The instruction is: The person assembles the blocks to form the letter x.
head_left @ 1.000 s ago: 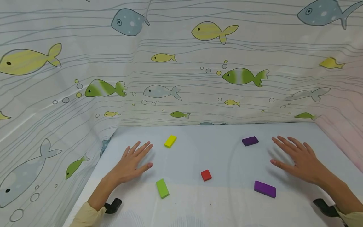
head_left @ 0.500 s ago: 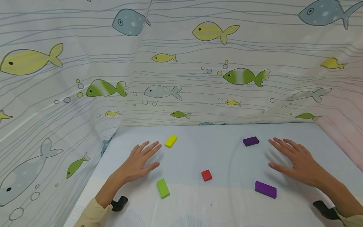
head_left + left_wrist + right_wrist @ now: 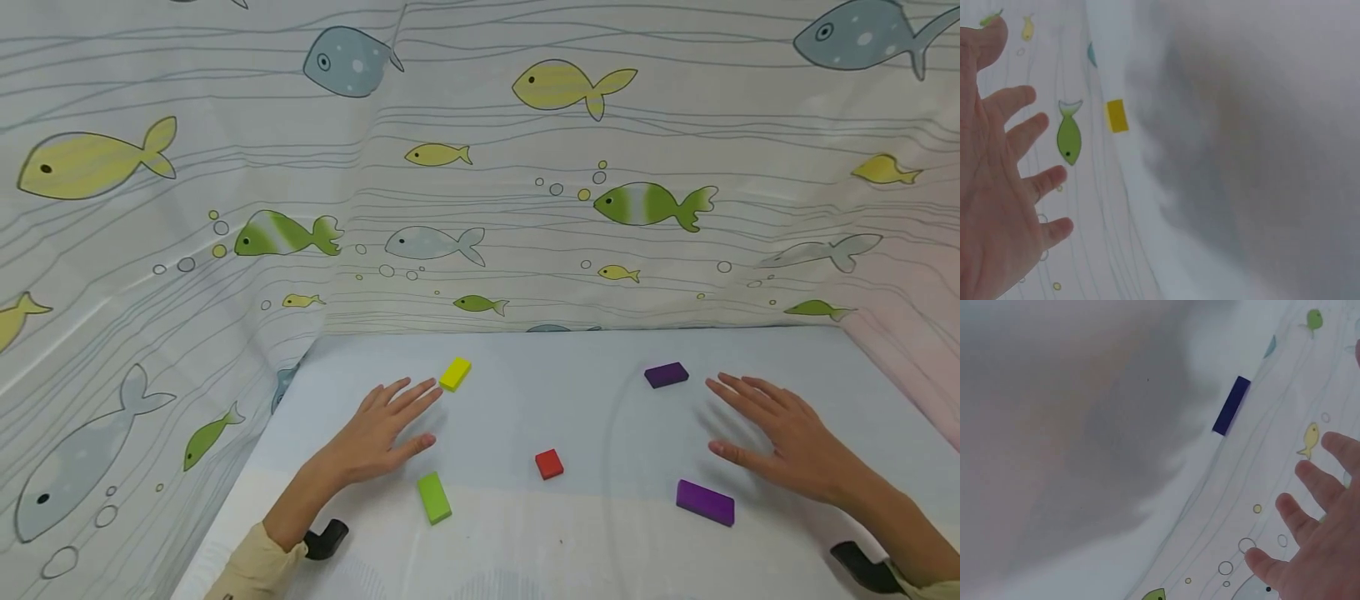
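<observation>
My left hand (image 3: 380, 435) hovers over the left side of the white table with its fingers spread, holding nothing. Its fingertips come right beside the yellow block (image 3: 455, 374) in the head view, and the light green block (image 3: 434, 498) lies just below its thumb. Over on the right, my right hand (image 3: 783, 433) is also spread and holds nothing. Left of its fingertips lies a dark purple block (image 3: 667, 375); a brighter purple block (image 3: 706, 502) is nearer the front. Between the hands sits a small red block (image 3: 549, 464). The left wrist view shows the yellow block (image 3: 1117, 116) beyond the fingers.
The white tabletop (image 3: 525, 400) meets a hanging fish-print curtain (image 3: 435, 200) along its back and left edges. A pinkish part of the curtain (image 3: 911, 358) borders the right. Black wrist-worn pieces (image 3: 327, 540) stick out beneath both wrists.
My left hand has moved right, close to the yellow block. The right hand has shifted slightly left and toward the front. The blocks keep their places on the table.
</observation>
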A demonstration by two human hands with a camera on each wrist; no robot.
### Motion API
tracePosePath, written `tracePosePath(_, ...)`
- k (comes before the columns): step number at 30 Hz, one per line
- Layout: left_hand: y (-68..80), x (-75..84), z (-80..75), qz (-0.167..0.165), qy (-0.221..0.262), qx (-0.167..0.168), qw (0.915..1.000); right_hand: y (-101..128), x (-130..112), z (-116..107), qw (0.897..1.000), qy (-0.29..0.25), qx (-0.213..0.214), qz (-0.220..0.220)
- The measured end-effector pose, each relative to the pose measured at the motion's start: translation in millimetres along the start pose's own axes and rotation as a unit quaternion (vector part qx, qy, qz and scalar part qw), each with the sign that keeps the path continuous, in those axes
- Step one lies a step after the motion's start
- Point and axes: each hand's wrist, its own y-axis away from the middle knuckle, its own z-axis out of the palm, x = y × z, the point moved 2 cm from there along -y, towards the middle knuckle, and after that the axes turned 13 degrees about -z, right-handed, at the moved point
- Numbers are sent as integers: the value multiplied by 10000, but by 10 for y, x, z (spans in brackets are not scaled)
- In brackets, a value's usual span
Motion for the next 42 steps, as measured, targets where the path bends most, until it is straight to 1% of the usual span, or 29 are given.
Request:
tracePosePath(3, 3, 47, 12, 4, -49, -91, 9999, 4, -12, 4, 10000, -55, -5, -31)
tracePosePath(6, -3, 86, 22, 52, -73, -96, 9999, 3, -28, 7, 9999, -101, -24, -35)
tracePosePath(12, -22, 133, 59, 230, -143, -111, 9996, -2, -66, 21, 9999, -86, -24, -60)
tracePosePath(17, -42, 171, 77, 385, -200, -58, 9990, -3, -106, 12, 9999, -106, 36, -116)
tracePosePath(23, -68, 208, 71, 402, -269, 5, 9988, 32, -108, -13, 9994, -181, 193, -230)
tracePosePath(28, -82, 240, 62, 426, -263, -49, 9987, 53, -110, -12, 9993, -210, 182, -249)
tracePosePath(32, -95, 270, 57, 434, -205, -122, 9988, 51, -119, -5, 9994, -255, 138, -210)
tracePosePath(35, -110, 288, 65, 496, -152, -106, 9986, 47, -123, -1, 9994, -306, 102, -152)
tracePosePath(42, -144, 315, 121, 635, -161, -107, 9978, 39, -141, 2, 9993, -370, -54, 52)
